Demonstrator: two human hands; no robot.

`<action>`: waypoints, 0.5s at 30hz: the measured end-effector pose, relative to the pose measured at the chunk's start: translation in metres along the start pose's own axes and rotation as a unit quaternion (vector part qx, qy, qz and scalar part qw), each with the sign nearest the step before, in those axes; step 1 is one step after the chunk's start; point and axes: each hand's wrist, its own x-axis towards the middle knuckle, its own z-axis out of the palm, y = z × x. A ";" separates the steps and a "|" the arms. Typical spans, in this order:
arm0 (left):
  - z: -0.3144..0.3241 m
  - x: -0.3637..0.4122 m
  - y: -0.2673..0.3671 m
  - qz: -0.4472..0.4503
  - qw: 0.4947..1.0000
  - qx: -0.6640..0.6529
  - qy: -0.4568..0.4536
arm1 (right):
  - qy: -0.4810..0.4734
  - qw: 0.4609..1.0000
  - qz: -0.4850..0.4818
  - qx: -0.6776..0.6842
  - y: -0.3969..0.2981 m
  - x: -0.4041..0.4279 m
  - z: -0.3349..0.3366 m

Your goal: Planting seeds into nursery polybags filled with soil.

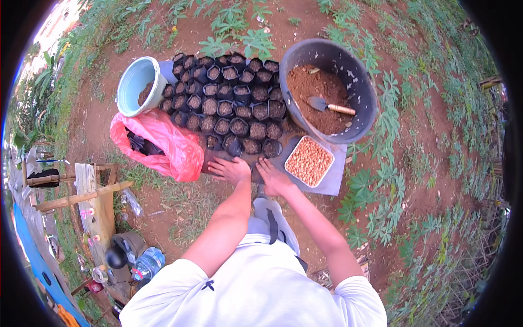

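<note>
My left hand (pixel 232 170) lies palm down with its fingers spread at the near edge of the low table (pixel 337 173). Beside it, my right hand (pixel 273 178) rests on the same edge, fingers apart and holding nothing. Just beyond my fingertips stand rows of black plastic seedling bags (pixel 225 108) filled with dark soil. A white tray (pixel 287 166) of light-brown seeds (pixel 309 161), apparently peanuts, sits right of my right hand. To the left of my left hand slumps a pink plastic bag (pixel 184 153) with black plastic (pixel 143 144) inside.
A large black tub (pixel 316 53) at the table's right holds reddish soil (pixel 304 88) and a hand trowel (pixel 331 107). A pale blue bucket (pixel 132 75) with soil lies tilted at the left. Lower left are a bamboo-and-wood structure (pixel 96 196) and a water bottle (pixel 150 262). Leafy plants (pixel 382 175) grow at the right.
</note>
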 end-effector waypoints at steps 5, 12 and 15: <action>-0.003 0.001 0.008 -0.010 0.999 0.016 -0.030 | 0.032 0.998 0.017 -0.042 -0.009 0.002 0.023; 0.000 -0.003 0.001 -0.001 0.999 0.009 -0.031 | 0.080 0.994 0.055 -0.040 -0.023 -0.003 0.043; 0.000 0.000 0.000 -0.003 0.999 0.015 -0.040 | 0.105 0.993 0.052 0.001 -0.023 -0.003 0.043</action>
